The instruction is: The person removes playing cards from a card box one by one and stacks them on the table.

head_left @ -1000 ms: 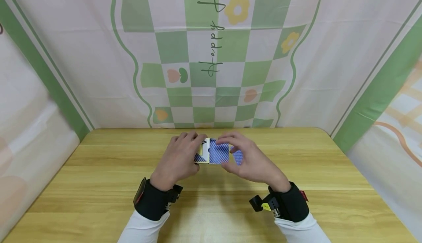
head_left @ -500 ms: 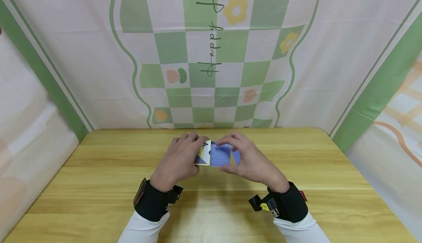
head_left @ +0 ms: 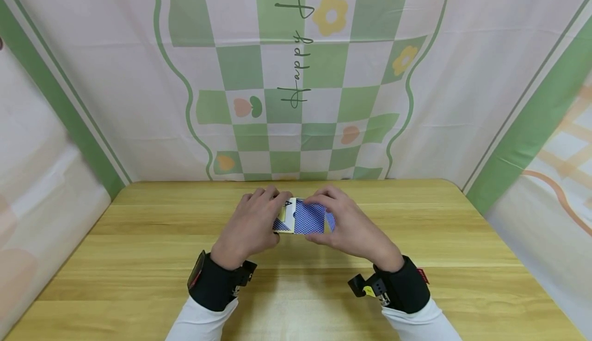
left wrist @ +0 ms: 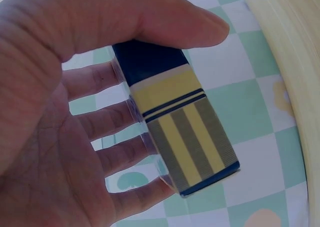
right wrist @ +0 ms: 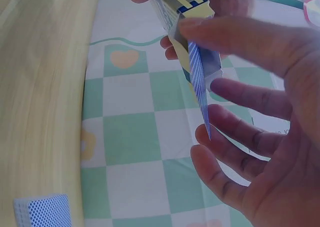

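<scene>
My left hand (head_left: 253, 220) grips a playing card box (head_left: 283, 216) above the table, its thumb on the near side and fingers on the far side. An A shows on its face; the left wrist view shows its striped end (left wrist: 182, 132). From the box's right end extends a thin blue-patterned flat piece (head_left: 309, 218); whether it is a flap or a card, I cannot tell. My right hand (head_left: 349, 224) pinches this piece by its edges between thumb and fingers. Right of it, partly behind my right hand, lies a blue-backed deck of cards (right wrist: 47, 212). The box's inside is hidden.
The wooden table (head_left: 139, 259) stretches under both hands. A cloth (head_left: 287, 74) with green and white checks hangs behind its far edge, and pale cloth hangs at both sides. Both wrists wear black bands with small cameras.
My right hand has shifted slightly left along the blue-patterned piece, covering more of the deck behind it. The left hand keeps its grip, and the box looks nearly still.
</scene>
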`<state>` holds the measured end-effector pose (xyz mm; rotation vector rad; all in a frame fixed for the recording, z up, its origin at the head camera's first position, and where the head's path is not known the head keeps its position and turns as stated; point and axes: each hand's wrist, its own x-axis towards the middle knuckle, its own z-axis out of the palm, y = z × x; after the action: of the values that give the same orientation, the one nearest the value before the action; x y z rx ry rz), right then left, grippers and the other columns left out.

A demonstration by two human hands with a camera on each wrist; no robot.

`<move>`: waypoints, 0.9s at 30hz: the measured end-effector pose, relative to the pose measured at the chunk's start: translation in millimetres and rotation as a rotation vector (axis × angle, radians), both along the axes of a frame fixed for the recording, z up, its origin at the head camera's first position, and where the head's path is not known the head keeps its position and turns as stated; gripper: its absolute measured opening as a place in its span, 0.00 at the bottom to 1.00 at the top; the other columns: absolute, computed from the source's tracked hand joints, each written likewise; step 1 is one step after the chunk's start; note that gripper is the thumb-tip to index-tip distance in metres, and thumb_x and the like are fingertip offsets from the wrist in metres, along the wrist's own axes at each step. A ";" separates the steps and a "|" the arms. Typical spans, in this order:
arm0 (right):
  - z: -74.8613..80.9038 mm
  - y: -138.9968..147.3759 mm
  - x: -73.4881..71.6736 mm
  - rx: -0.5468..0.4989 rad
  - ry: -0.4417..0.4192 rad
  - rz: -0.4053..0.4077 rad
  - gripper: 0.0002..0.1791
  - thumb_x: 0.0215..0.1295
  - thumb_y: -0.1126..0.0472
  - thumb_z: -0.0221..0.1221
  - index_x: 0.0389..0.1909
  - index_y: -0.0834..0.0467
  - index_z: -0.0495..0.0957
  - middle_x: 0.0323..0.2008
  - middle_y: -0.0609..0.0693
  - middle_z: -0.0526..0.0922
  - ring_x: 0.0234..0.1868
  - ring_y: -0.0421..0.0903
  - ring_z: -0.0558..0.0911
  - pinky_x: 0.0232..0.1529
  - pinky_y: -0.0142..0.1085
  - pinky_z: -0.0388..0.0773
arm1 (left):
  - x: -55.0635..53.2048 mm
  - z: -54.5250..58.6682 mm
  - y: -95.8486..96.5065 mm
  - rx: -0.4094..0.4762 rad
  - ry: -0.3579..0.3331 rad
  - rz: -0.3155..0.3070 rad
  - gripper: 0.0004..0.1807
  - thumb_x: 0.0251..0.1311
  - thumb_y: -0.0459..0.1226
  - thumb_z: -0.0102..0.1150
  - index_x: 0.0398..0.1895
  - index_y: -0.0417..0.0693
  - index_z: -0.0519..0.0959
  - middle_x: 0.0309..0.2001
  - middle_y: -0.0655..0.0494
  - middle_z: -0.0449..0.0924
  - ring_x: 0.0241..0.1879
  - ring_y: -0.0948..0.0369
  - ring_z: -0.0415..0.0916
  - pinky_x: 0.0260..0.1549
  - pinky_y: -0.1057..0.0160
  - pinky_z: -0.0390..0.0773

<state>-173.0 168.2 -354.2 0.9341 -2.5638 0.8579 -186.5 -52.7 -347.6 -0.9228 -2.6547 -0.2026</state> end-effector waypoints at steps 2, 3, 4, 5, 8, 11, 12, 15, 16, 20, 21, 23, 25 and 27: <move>0.1 -0.3 0.2 0.003 0.000 -0.013 0.32 0.42 0.52 0.70 0.52 0.51 0.73 0.47 0.43 0.68 0.48 0.40 0.69 0.42 0.34 0.72 | 0.3 0.0 0.1 0.005 -0.002 -0.004 0.41 0.32 0.40 0.71 0.59 0.52 0.68 0.47 0.56 0.70 0.48 0.54 0.69 0.43 0.51 0.67; 0.3 -0.3 0.4 0.005 -0.002 -0.019 0.32 0.42 0.52 0.70 0.52 0.51 0.74 0.47 0.43 0.68 0.48 0.40 0.70 0.42 0.33 0.72 | 0.5 0.1 0.1 0.006 -0.003 -0.005 0.41 0.32 0.40 0.71 0.59 0.52 0.68 0.47 0.56 0.70 0.48 0.54 0.69 0.43 0.51 0.67; 0.5 -0.2 0.6 0.009 -0.007 -0.024 0.33 0.41 0.52 0.71 0.53 0.51 0.74 0.47 0.43 0.68 0.48 0.40 0.69 0.43 0.33 0.72 | 0.6 0.1 0.3 0.007 -0.006 -0.005 0.41 0.32 0.40 0.71 0.59 0.52 0.68 0.47 0.56 0.70 0.48 0.54 0.69 0.43 0.51 0.67; 0.5 0.0 0.6 0.016 -0.009 -0.028 0.33 0.41 0.52 0.71 0.53 0.51 0.74 0.47 0.42 0.68 0.48 0.40 0.69 0.43 0.33 0.72 | 0.8 0.3 0.3 0.008 -0.009 -0.006 0.41 0.32 0.40 0.71 0.59 0.52 0.68 0.47 0.56 0.70 0.48 0.54 0.69 0.43 0.51 0.67; 1.3 0.2 1.0 0.035 -0.010 -0.032 0.35 0.39 0.51 0.72 0.53 0.51 0.73 0.47 0.43 0.68 0.48 0.42 0.69 0.44 0.34 0.71 | 1.4 0.9 0.7 0.009 -0.015 -0.007 0.41 0.33 0.40 0.71 0.59 0.52 0.68 0.48 0.56 0.70 0.48 0.53 0.69 0.43 0.51 0.67; 2.1 0.8 1.3 0.057 -0.010 -0.036 0.36 0.39 0.50 0.72 0.54 0.52 0.73 0.48 0.44 0.68 0.48 0.43 0.69 0.44 0.36 0.71 | 1.7 1.0 1.1 0.008 -0.023 -0.008 0.41 0.33 0.40 0.71 0.59 0.52 0.68 0.48 0.56 0.70 0.48 0.53 0.68 0.43 0.51 0.67; 2.4 1.3 1.4 0.065 -0.012 -0.041 0.36 0.39 0.50 0.72 0.54 0.52 0.73 0.48 0.44 0.68 0.48 0.44 0.69 0.44 0.37 0.71 | 1.7 1.0 1.2 0.009 -0.025 -0.008 0.41 0.33 0.40 0.71 0.59 0.52 0.68 0.48 0.56 0.70 0.48 0.53 0.68 0.43 0.51 0.66; 2.4 3.6 1.0 0.082 -0.031 -0.057 0.36 0.39 0.51 0.71 0.54 0.53 0.73 0.48 0.45 0.68 0.48 0.45 0.69 0.44 0.38 0.72 | 1.5 0.3 0.7 0.014 -0.030 -0.004 0.41 0.33 0.40 0.71 0.59 0.52 0.68 0.48 0.55 0.70 0.48 0.54 0.68 0.43 0.50 0.66; 2.2 4.7 0.7 0.090 -0.035 -0.063 0.36 0.39 0.51 0.71 0.54 0.53 0.73 0.48 0.45 0.67 0.48 0.45 0.69 0.44 0.38 0.72 | 1.3 0.1 0.6 0.014 -0.030 -0.002 0.41 0.33 0.39 0.71 0.59 0.52 0.68 0.48 0.55 0.70 0.48 0.54 0.68 0.43 0.51 0.66; 3.3 10.1 0.4 0.116 -0.056 -0.091 0.36 0.38 0.52 0.72 0.53 0.53 0.73 0.47 0.46 0.68 0.48 0.46 0.68 0.44 0.39 0.71 | 1.0 -0.2 -0.2 0.015 -0.042 0.008 0.41 0.32 0.39 0.71 0.58 0.51 0.68 0.48 0.55 0.71 0.48 0.54 0.68 0.42 0.51 0.67; 3.6 11.7 0.4 0.120 -0.060 -0.098 0.36 0.38 0.52 0.72 0.53 0.53 0.73 0.47 0.46 0.68 0.48 0.46 0.69 0.44 0.39 0.71 | 0.8 -0.3 -0.3 0.011 -0.046 0.012 0.41 0.32 0.39 0.71 0.58 0.51 0.68 0.47 0.55 0.70 0.47 0.54 0.68 0.42 0.51 0.67; 4.2 15.4 0.3 0.129 -0.077 -0.113 0.36 0.38 0.53 0.72 0.53 0.54 0.73 0.47 0.47 0.68 0.48 0.47 0.69 0.44 0.40 0.71 | 1.1 -0.4 -0.5 0.009 -0.060 0.017 0.41 0.33 0.40 0.71 0.58 0.51 0.68 0.47 0.54 0.70 0.47 0.54 0.68 0.42 0.51 0.66; 4.6 19.1 0.1 0.137 -0.093 -0.136 0.35 0.37 0.55 0.72 0.53 0.54 0.73 0.48 0.47 0.69 0.48 0.47 0.69 0.44 0.41 0.71 | 1.2 -0.6 -0.5 0.006 -0.070 0.021 0.41 0.33 0.40 0.71 0.58 0.51 0.68 0.47 0.54 0.70 0.46 0.54 0.69 0.41 0.51 0.67; 4.7 22.3 -0.4 0.151 -0.104 -0.160 0.36 0.37 0.56 0.72 0.53 0.55 0.73 0.48 0.48 0.70 0.47 0.48 0.70 0.44 0.42 0.72 | 1.4 -1.2 -0.7 0.007 -0.076 0.023 0.40 0.32 0.40 0.72 0.57 0.51 0.68 0.46 0.54 0.71 0.45 0.54 0.69 0.40 0.52 0.67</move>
<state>-173.4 190.6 -349.5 0.7278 -2.7809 0.6928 -185.1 -53.3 -348.8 -0.8995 -2.7307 -0.2466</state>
